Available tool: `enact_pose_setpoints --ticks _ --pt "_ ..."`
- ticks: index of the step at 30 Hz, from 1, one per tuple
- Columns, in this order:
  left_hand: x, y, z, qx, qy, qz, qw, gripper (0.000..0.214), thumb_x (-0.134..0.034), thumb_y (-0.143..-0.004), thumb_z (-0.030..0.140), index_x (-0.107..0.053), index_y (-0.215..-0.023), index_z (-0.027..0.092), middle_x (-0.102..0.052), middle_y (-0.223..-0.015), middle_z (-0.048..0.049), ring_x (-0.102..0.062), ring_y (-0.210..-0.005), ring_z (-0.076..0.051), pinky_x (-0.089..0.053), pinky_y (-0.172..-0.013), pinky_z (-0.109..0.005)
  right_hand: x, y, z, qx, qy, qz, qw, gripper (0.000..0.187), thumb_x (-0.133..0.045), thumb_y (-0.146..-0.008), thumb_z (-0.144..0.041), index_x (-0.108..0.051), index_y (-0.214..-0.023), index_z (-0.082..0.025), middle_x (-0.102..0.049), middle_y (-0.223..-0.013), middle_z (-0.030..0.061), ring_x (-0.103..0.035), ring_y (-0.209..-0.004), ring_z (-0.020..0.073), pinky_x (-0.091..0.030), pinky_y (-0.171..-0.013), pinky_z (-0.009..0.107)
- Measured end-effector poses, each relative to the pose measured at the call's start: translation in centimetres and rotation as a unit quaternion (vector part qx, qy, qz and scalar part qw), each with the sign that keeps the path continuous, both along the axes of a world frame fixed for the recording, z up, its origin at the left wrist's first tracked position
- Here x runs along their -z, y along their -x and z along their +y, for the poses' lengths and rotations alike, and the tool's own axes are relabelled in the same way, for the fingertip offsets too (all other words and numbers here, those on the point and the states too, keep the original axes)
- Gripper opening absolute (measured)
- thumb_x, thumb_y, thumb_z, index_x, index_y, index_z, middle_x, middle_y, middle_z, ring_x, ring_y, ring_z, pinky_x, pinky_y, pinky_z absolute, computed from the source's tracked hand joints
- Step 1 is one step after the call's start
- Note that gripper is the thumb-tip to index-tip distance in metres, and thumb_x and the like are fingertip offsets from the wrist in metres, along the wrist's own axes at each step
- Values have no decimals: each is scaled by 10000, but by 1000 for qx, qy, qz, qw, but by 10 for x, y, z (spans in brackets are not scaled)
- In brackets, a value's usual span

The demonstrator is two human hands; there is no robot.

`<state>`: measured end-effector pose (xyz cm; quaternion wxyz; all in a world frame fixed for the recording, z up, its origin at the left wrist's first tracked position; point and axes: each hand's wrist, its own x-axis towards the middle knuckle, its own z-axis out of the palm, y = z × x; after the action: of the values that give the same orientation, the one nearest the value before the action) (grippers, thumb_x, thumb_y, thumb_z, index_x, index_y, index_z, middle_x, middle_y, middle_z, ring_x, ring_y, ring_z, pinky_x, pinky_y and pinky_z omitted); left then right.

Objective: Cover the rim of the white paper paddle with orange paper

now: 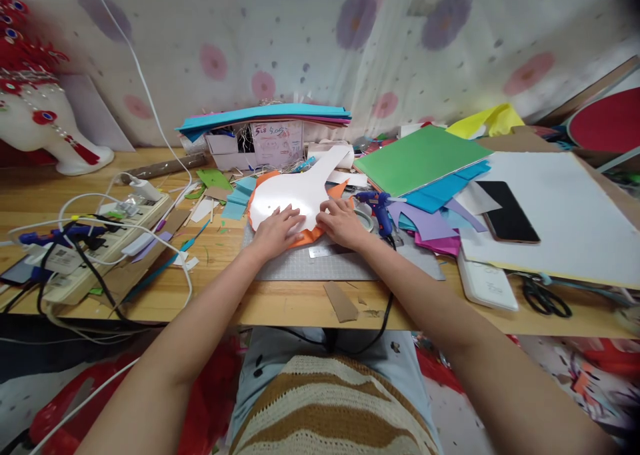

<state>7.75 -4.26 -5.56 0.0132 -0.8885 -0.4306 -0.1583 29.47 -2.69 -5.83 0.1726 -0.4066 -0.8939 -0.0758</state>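
Left hand (277, 230) spreads on white cutout (287, 192), behind the bench's front edge (290, 308). Right hand (344, 224) curls at orange trim (304, 240); pinching, I cannot tell.

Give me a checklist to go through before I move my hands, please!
1. Left hand on the glossy white long-handled shape: ok, fingers resting on it.
2. Right hand at the shape's edge: ok, fingers bent there.
3. Orange wavy-edged piece stuck to the shape: cannot tell; it shows underneath.
4. Blue plastic glue gun well away from the right hand: not ok, it lies close by.
5. Glue gun cool: cannot tell.
6. Grey gridded mat free of tools: not ok, a silver metal ruler lies there.
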Motion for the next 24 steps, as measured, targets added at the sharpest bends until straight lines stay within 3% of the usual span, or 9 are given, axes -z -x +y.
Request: enact_pose_setpoints --ticks 5,8,12,17,21,24 --pt "-4 -9 -5 2 -31 58 998 370 -406 -882 310 -491 -1212 165 -498 -1285 -80 -420 -1209 -224 -238 -1095 -426 8 7 -4 37 76 -4 996 221 -388 -884 -207 -565 -1002 -147 -613 -898 100 -539 -825 198 -349 -710 297" --pt "2 -20 -9 -24 -50 89 994 402 -361 -878 253 -447 -1255 142 -464 -1309 -109 -386 -1223 -258 -185 -1092 -500 11 10 -4 41 110 36 992 233 -369 -879 -188 -545 -1026 -143 -628 -921 94 -562 -820 187 -357 -673 273" --pt "9 -32 -11 -65 -53 105 991 444 -384 -845 239 -411 -1275 130 -455 -1292 -138 -342 -1242 -282 -146 -1081 -545 6 4 -3 -11 181 112 977 226 -391 -849 -164 -560 -999 -163 -616 -928 65 -553 -836 158 -376 -740 257" --pt "10 -32 -7 -74 -63 107 989 443 -420 -823 272 -429 -1251 157 -494 -1205 -114 -407 -1150 -266 -140 -1093 -503 -5 -3 0 -110 268 131 948 240 -577 -766 -317 -591 -956 -172 -561 -854 43 -504 -811 157 -381 -730 256" --pt "12 -30 -5 -68 -71 102 990 460 -419 -828 276 -421 -1270 149 -483 -1214 -114 -397 -1151 -271 -150 -1093 -490 -5 2 0 -91 298 156 937 158 -540 -789 -317 -569 -768 -163 -561 -755 13 -492 -730 133 -357 -671 234" --pt "12 -28 -5 -61 -72 103 990 442 -372 -854 266 -421 -1279 153 -491 -1206 -102 -404 -1144 -262 -154 -1092 -484 -6 5 -1 -50 311 159 936 145 -524 -801 -308 -560 -781 -169 -576 -734 -3 -489 -674 117 -337 -624 218"
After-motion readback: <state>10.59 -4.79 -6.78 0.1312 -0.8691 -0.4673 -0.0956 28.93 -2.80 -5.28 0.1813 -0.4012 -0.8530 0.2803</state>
